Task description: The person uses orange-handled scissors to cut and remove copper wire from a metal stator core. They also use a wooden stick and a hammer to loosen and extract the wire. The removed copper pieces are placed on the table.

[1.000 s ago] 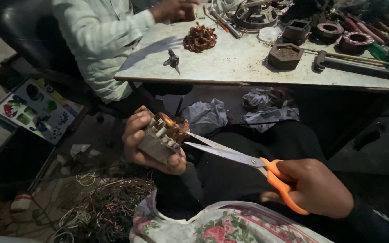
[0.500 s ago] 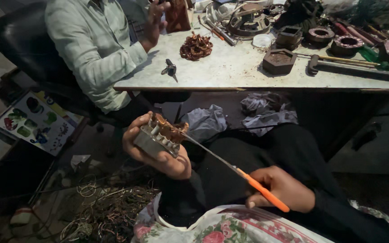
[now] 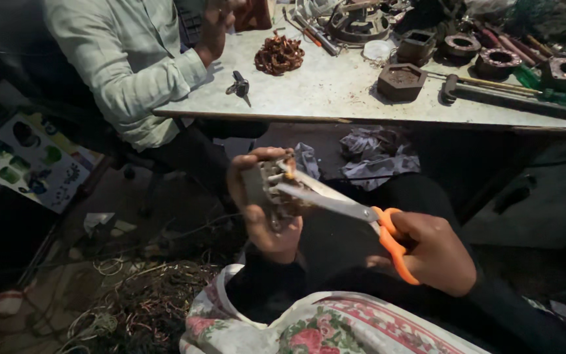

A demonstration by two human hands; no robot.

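- Orange-handled scissors (image 3: pixel 361 226) sit in the right hand (image 3: pixel 437 252), whose fingers are curled through and around the loops; the handles lie at about 4 o'clock from the frame's middle, and the steel blades run up toward 10 o'clock.
- The blade tips reach into the copper winding of a small grey motor stator (image 3: pixel 271 190), near the centre of the view.
- The left hand (image 3: pixel 260 206) wraps the stator from its far side, thumb and fingers closed tight on the metal block, holding it above the person's dark-clothed lap.
- A floral cloth (image 3: pixel 309 324) covers the lap at 6 o'clock.
- At 7 o'clock, on the floor, lies a tangle of stripped wire (image 3: pixel 132 305).
- A pale workbench (image 3: pixel 335 92) spans the top of the view from 12 to 2 o'clock; on it lie a loose bundle of copper wire (image 3: pixel 278 54), a set of keys (image 3: pixel 240 86), a square stator core (image 3: pixel 401 81) and a hammer (image 3: pixel 506 101).
- At 11 o'clock a co-worker in a pale striped shirt (image 3: pixel 122 62) sits at the bench, one hand raised (image 3: pixel 216 23).
- Crumpled rags (image 3: pixel 378 152) lie under the bench at 1 o'clock.
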